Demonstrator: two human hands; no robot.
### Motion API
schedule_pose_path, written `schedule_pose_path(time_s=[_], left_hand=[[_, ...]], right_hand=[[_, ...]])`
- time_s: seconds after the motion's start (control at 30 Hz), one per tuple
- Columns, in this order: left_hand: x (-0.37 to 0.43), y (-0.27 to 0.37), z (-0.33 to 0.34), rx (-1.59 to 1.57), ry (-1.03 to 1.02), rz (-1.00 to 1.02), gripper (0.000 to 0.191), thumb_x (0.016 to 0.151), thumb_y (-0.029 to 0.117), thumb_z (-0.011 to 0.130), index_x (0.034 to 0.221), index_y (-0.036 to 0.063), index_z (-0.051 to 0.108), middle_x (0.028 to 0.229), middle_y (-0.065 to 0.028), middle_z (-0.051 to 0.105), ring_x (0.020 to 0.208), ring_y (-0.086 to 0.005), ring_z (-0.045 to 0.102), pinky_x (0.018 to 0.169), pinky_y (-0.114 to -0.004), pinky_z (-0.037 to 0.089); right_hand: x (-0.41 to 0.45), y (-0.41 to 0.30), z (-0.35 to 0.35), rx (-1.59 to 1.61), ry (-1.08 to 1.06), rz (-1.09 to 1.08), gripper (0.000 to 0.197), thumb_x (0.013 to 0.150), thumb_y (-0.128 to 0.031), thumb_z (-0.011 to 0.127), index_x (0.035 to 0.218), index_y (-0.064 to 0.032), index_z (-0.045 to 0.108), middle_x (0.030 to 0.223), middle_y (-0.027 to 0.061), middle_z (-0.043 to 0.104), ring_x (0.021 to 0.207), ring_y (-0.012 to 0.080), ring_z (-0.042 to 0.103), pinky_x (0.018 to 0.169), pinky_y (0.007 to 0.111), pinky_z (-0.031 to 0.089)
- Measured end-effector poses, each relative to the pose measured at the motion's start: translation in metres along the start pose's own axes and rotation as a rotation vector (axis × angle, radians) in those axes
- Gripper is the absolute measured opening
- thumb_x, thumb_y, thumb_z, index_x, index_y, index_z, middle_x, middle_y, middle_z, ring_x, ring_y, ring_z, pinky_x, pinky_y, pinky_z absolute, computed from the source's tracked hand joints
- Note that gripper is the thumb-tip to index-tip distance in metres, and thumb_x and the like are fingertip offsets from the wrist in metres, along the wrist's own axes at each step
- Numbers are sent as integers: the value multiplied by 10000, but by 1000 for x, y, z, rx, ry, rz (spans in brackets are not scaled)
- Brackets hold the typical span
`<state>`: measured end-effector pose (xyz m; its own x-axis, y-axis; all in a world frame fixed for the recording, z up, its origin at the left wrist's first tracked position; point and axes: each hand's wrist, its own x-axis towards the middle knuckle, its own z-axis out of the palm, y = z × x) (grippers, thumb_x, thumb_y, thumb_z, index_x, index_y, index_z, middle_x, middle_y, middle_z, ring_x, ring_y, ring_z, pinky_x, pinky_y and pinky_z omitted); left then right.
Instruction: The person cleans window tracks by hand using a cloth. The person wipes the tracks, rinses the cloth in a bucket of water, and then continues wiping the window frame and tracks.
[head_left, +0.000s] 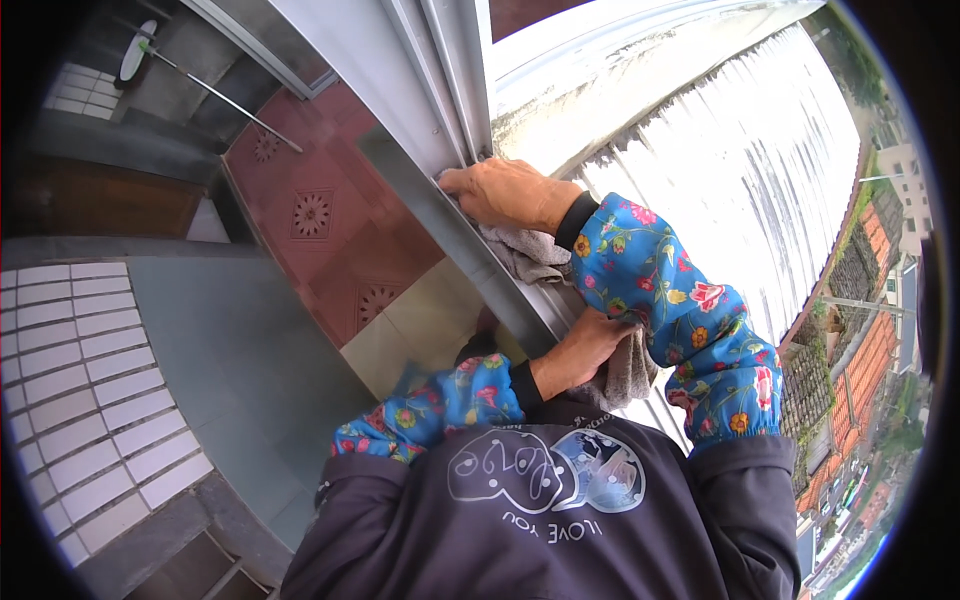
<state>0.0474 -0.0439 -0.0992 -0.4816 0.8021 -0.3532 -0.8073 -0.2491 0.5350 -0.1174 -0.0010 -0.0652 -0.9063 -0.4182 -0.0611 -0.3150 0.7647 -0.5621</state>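
My right hand (517, 196) presses a grey-brown cloth (529, 251) into the metal track of a window frame (442, 112), with its fingertips in the corner beside an upright rail. Lower down, my left hand (581, 352) grips a bunched piece of similar cloth (631, 367) near my chest. Whether both pieces belong to one cloth cannot be told, as my right sleeve (660, 277) crosses in front. Blue floral oversleeves with black cuffs cover both forearms.
Outside lies a pale corrugated roof (735, 172), with tiled roofs (862, 420) far below. Indoors is a red patterned tile floor (330, 217) beside a grey ledge (217, 375) and white wall tiles (82, 375). A long-handled mop (217, 94) leans at the far left.
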Motion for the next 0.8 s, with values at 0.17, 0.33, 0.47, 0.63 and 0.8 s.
schedule_pose_path(time_s=[0.17,0.33,0.47,0.63,0.8], left_hand=[[2,-2,-3,-22,-12,-22,285,908,132,563,1171,34,515,1069,-46,585,961,-135,568,833,-293,475],[3,-5,-6,-73,-118,40,427,910,137,572,1285,49,389,1204,-63,513,1087,-141,506,917,-301,434],[6,-9,-6,-61,-156,79,627,911,129,568,1402,69,183,1343,-91,397,1215,-170,419,1010,-320,377],[4,-1,-4,-58,-155,-6,512,931,145,540,1367,49,289,1311,-82,432,1177,-159,442,994,-322,388],[-3,-13,-10,-154,-29,54,269,930,132,538,1187,54,525,1132,-26,564,1014,-128,531,903,-310,432]], right_hand=[[-18,2,4,-86,-71,6,265,823,-144,475,1058,-130,596,770,198,636,759,401,607,704,475,485],[-41,6,6,155,45,-12,341,820,-175,533,1156,-116,546,733,208,627,722,372,622,692,451,498],[-49,10,3,289,127,47,463,804,-173,611,1244,-116,477,851,197,613,819,366,604,748,429,494],[-39,8,14,208,236,-67,367,782,-95,636,1139,-78,554,919,163,582,896,353,580,765,404,481],[-12,-5,23,136,426,-59,165,778,-81,611,942,-65,609,856,135,580,790,360,583,695,426,485]])
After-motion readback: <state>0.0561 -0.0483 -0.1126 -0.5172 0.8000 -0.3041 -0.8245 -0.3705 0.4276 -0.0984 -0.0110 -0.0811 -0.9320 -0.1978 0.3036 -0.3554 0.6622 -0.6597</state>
